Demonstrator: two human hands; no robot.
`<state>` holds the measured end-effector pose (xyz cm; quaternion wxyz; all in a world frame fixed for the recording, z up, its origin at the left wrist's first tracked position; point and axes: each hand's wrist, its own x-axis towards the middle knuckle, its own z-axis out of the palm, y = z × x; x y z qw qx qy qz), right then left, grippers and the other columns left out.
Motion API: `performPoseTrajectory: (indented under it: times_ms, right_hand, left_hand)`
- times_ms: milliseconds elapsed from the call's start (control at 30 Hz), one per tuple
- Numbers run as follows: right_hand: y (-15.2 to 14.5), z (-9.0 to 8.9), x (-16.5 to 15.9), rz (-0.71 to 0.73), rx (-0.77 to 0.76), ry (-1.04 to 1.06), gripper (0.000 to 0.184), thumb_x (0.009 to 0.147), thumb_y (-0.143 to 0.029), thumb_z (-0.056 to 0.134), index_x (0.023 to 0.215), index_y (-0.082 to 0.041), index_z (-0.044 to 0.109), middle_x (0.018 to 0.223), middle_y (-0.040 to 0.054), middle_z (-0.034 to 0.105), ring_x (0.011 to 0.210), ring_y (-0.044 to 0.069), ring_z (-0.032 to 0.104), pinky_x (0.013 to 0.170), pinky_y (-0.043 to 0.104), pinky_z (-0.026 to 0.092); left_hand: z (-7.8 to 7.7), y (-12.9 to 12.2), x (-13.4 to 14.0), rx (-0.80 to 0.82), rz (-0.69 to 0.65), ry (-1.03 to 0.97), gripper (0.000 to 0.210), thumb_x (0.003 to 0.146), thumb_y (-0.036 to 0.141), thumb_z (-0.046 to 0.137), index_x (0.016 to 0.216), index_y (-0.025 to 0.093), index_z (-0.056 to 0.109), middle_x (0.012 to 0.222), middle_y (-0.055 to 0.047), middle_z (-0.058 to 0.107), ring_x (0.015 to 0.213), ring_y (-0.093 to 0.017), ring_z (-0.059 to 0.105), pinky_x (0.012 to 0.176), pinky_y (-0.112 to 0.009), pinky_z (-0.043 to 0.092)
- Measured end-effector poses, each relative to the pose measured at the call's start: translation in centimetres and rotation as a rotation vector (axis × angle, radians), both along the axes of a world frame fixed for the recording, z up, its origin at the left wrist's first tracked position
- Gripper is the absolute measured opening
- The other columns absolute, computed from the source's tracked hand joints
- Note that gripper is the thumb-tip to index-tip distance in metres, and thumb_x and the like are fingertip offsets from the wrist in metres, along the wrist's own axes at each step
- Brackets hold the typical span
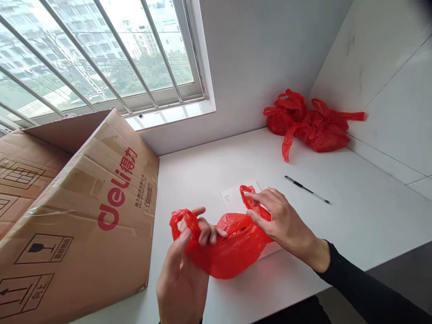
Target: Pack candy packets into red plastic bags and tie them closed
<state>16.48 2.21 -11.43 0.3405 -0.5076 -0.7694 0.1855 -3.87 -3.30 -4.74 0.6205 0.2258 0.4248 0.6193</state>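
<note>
- Left hand, one: fingers curled, thumb closed against them, with one handle of a red plastic carrier bag caught between.
- Right hand, one: thumb and forefinger slightly parted at the bag's other handle, touching it; whether they grip it, I cannot tell.
- Carrier bag: between both hands, at the worktop's near side, mouth partly open, something marked inside too small to identify.
- White sheet: small marks, partly behind the bag, on the white worktop.
- Black-and-clear pen: beyond the right hand.
- Red plastic bags, heaped: far corner.
- "Deli" cardboard box: at left, open-topped, below the barred window.
</note>
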Motion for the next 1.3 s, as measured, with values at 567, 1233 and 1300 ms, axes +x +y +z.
performPoseTrajectory:
  times_ms: [567,1233,1300]
  right_hand:
    - [1.9,-1.7,0.3,0.085,-0.112,-0.119,0.062,0.095,-0.032,0.068,0.151,-0.018,0.046,0.134,0.0135,0.058,0.123,0.033,0.05,0.106,0.054,0.046]
    - [-2.8,8.5,-0.5,0.412,-0.248,0.613,0.016,0.11,-0.034,0.049,0.1,-0.026,0.058,0.083,-0.0043,0.057,0.064,0.01,0.052,0.062,0.025,0.046]
    - [-3.0,8.9,-1.2,0.36,-0.066,0.565,0.006,0.107,-0.026,0.052,0.108,-0.027,0.058,0.088,-0.0036,0.059,0.072,0.011,0.056,0.071,0.026,0.05]
  left_hand:
    - [-0.2,1.4,-0.5,-0.002,-0.171,0.197,0.026,0.101,0.042,0.055,0.088,0.021,0.064,0.058,0.006,0.026,0.052,-0.011,0.037,0.062,-0.027,0.046]
    - [2.4,0.7,1.2,0.091,-0.167,0.384,0.029,0.095,0.047,0.065,0.082,0.021,0.063,0.052,0.006,0.035,0.049,-0.008,0.031,0.049,-0.021,0.03]
    - [3.0,0.4,1.9,0.1,-0.183,0.44,0.029,0.094,0.047,0.067,0.082,0.02,0.065,0.055,0.006,0.038,0.051,-0.008,0.03,0.05,-0.02,0.032]
